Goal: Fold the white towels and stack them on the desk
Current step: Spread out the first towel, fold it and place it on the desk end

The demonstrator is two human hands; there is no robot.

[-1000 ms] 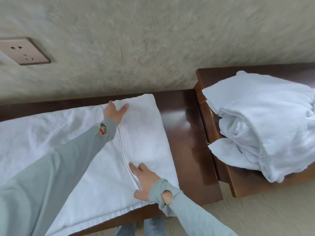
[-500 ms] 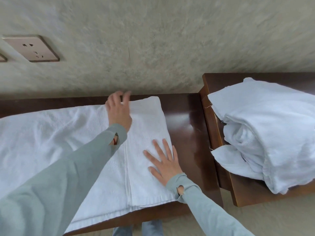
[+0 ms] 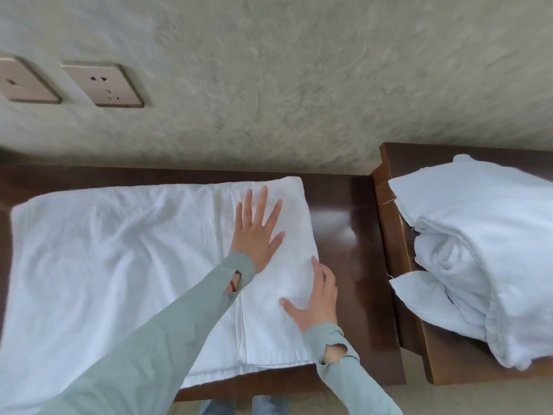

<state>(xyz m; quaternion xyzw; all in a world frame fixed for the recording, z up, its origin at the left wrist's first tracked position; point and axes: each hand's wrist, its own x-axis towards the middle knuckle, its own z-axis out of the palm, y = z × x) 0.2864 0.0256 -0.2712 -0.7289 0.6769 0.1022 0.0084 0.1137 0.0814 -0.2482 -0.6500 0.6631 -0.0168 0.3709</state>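
1. Nearest, the right hand (image 3: 317, 298) lies on the folded-over flap of the white towel (image 3: 125, 265), close to the flap's right-hand fold; its grip is slack, fingers loosely spread and curled round nothing, thumb pointing inward.
2. Just beyond and to the left of that hand, the left hand (image 3: 257, 235) presses flat on the same flap, fingers straight and fanned, so its grip is apart too and only weighs the cloth down.
3. Under both hands the towel is spread on the dark worktop (image 3: 353, 235); the flap's hemmed edge runs as a seam between the wrists, and the larger part stretches away left of the left hand, wrinkled and one fold deep.
4. Likely trouble: with neither hand gripping, a sideways smoothing stroke could drag the flap off square, and the wrinkles further left could get locked into the next fold.
5. Also, the towel's near edge hangs a little over the worktop's front, so a careless pull might slide it off.
6. Farther right of the right hand, well apart, a heap of unfolded white towels (image 3: 478, 259) sits on a separate side table (image 3: 449, 363).
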